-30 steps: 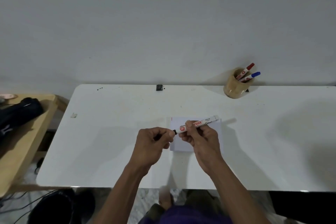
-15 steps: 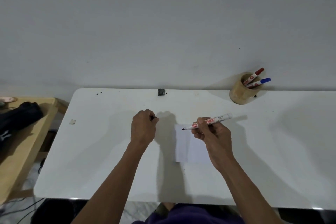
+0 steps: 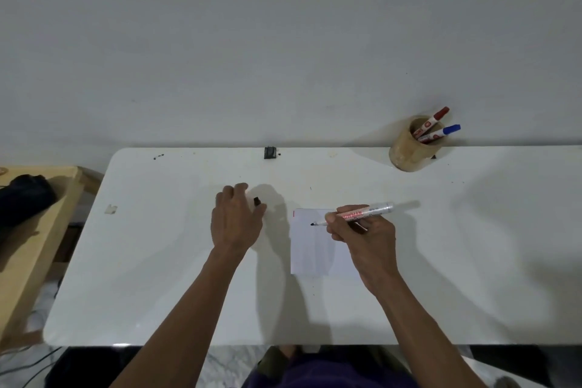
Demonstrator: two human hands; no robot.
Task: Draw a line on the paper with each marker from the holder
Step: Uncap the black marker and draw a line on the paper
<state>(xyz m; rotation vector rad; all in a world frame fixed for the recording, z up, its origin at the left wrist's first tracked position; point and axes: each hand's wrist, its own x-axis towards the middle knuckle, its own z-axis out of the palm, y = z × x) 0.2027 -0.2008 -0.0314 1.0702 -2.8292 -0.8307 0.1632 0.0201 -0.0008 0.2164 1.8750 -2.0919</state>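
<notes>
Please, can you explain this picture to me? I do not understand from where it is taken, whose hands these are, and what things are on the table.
A camera worn on a person's head looks down at their two bare hands; there is no machine. The right hand holds an uncapped black marker, tip over the paper on the white table. The left hand is at the small black cap; whether it grips it is unclear. At the back stands a wooden holder with a red marker and a blue marker.
</notes>
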